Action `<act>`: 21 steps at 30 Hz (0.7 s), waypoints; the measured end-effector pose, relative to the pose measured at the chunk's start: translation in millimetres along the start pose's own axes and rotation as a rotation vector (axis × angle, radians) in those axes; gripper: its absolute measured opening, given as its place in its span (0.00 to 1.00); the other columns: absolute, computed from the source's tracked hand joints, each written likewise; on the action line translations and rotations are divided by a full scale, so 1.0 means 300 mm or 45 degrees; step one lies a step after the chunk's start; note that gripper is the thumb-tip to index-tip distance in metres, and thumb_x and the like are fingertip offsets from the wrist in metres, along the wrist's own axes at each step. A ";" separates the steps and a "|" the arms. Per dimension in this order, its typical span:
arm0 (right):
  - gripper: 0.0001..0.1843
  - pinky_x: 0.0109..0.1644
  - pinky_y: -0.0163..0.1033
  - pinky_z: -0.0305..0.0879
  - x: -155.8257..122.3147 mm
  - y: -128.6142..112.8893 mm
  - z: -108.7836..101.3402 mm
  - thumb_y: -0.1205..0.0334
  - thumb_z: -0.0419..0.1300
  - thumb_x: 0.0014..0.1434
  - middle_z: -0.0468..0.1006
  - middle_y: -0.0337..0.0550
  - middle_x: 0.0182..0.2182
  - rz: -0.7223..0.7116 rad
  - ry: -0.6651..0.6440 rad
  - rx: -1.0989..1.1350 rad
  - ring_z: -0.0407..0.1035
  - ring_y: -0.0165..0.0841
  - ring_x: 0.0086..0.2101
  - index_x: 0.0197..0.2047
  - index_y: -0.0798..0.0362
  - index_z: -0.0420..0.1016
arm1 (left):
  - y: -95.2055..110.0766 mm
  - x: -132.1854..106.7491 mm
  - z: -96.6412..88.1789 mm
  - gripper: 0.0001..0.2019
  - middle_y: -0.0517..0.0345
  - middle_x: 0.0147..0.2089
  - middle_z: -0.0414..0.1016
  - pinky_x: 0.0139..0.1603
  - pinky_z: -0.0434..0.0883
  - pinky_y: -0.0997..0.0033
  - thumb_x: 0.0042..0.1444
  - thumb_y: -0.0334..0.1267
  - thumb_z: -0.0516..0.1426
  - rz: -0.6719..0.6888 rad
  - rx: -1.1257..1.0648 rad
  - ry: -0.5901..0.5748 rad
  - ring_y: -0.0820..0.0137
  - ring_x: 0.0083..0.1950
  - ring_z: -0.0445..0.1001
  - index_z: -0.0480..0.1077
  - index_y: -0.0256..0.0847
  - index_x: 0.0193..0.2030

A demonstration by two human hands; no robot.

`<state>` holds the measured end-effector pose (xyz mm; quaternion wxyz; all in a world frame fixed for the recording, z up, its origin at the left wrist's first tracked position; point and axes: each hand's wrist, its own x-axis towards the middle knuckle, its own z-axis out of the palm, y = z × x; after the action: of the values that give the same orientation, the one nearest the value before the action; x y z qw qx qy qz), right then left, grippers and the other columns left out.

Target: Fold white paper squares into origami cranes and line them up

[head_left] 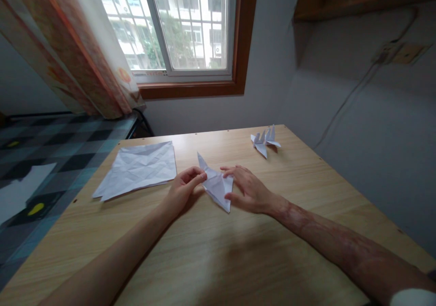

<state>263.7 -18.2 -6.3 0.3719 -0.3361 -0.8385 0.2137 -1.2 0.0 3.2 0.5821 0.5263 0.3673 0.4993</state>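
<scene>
A white origami crane (215, 185) is between my hands above the middle of the table, one thin point rising at its upper left and a broad wing slanting down toward me. My left hand (185, 185) pinches its left side between thumb and curled fingers. On the right side, my right hand (248, 188) grips the paper's edge, thumb below and fingertips above, with the fingers somewhat apart. Folds behind the fingertips are hidden. Farther back on the right stand folded paper cranes (261, 144), close together with wings spread.
Creased white paper sheets (145, 167) lie stacked at the left of the wooden table (204, 251). A checked bed cover (81, 135) with more paper (27, 190) is beyond the left edge. A wall borders the right, with a cable (347, 99) hanging; a window (190, 28) is ahead.
</scene>
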 end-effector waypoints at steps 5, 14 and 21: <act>0.32 0.65 0.53 0.73 0.008 0.020 0.010 0.47 0.69 0.70 0.82 0.56 0.62 0.290 0.055 0.513 0.78 0.45 0.59 0.70 0.48 0.67 | 0.006 -0.002 -0.004 0.20 0.60 0.32 0.75 0.33 0.68 0.75 0.51 0.45 0.78 -0.017 -0.069 -0.154 0.72 0.33 0.71 0.73 0.39 0.31; 0.31 0.50 0.43 0.79 0.015 0.038 0.030 0.55 0.77 0.61 0.88 0.48 0.51 0.478 -0.022 0.882 0.83 0.41 0.47 0.65 0.51 0.80 | -0.018 -0.017 0.029 0.19 0.58 0.41 0.79 0.40 0.74 0.74 0.58 0.41 0.76 0.016 0.069 -0.306 0.71 0.40 0.78 0.70 0.40 0.42; 0.26 0.52 0.45 0.79 0.018 0.050 0.037 0.54 0.79 0.58 0.89 0.47 0.53 0.520 0.056 0.940 0.83 0.43 0.48 0.59 0.51 0.84 | -0.029 -0.012 0.043 0.25 0.50 0.51 0.84 0.47 0.79 0.67 0.62 0.44 0.74 0.029 0.196 -0.223 0.63 0.50 0.83 0.71 0.42 0.60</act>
<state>258.6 -5.2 -20.0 0.4352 -0.3441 -0.6135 0.5619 11.8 -6.2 -3.3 0.5641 0.6153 0.3463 0.4282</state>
